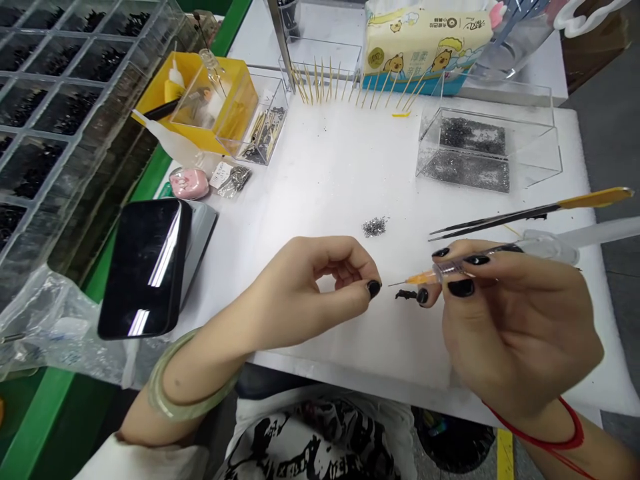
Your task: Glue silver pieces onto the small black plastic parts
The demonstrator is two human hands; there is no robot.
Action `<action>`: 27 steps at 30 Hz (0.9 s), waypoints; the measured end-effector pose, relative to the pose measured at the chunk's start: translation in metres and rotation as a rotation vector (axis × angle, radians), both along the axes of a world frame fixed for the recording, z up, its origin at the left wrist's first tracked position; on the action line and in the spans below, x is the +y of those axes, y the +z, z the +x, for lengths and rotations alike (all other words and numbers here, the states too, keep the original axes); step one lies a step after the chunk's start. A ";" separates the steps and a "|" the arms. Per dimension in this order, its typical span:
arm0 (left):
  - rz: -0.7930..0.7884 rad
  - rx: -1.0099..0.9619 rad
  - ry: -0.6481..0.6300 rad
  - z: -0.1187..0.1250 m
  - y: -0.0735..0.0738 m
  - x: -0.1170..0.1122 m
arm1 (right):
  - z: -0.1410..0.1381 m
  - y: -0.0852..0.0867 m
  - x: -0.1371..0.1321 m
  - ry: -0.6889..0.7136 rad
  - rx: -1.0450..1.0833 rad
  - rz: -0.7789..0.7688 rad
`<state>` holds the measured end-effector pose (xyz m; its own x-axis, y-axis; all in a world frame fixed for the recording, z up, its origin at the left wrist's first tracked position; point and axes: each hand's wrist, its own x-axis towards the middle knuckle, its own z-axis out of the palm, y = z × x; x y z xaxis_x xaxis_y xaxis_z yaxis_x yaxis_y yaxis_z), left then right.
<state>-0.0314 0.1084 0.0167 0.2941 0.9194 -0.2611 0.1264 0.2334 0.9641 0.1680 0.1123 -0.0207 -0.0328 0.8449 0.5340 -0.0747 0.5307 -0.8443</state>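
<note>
My right hand [520, 320] grips a syringe [450, 268] with an orange-hubbed needle [420, 278] pointing left. My left hand [320, 287] is closed in a pinch, thumb tip against forefinger, a little left of the needle tip. Anything between those fingertips is too small or hidden to make out. Below the needle, a small black piece [406, 294] shows beside a fingertip of my right hand; whether it is touched, I cannot tell. Tweezers [525, 212] with yellow handles extend just above my right hand. A small pile of glittering bits [375, 227] lies on the white mat [330, 180].
Thin wooden sticks [330, 83] stand in a row at the back, before a tissue pack [425, 50]. A clear box [533, 150] is at back right. On the left are a yellow container [240, 110], a black-screened device [143, 267] and a compartment tray [75, 87] of black parts.
</note>
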 end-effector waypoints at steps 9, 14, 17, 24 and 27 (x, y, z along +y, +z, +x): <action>0.031 0.053 -0.084 -0.001 0.001 0.002 | 0.003 -0.005 0.006 0.181 0.078 -0.025; 0.065 0.059 -0.136 0.000 0.003 0.002 | 0.005 -0.009 0.008 0.169 0.034 0.085; 0.061 0.065 -0.131 0.001 0.003 0.001 | 0.006 -0.006 0.008 0.157 -0.019 0.108; 0.017 0.065 -0.134 -0.001 0.001 0.001 | 0.010 0.000 0.003 0.192 -0.154 0.108; -0.006 0.068 -0.128 -0.002 0.001 0.000 | 0.010 0.002 0.003 0.206 -0.164 0.124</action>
<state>-0.0331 0.1086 0.0180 0.3906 0.8736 -0.2901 0.2208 0.2171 0.9509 0.1780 0.1157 -0.0192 -0.2915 0.7402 0.6059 -0.0600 0.6180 -0.7839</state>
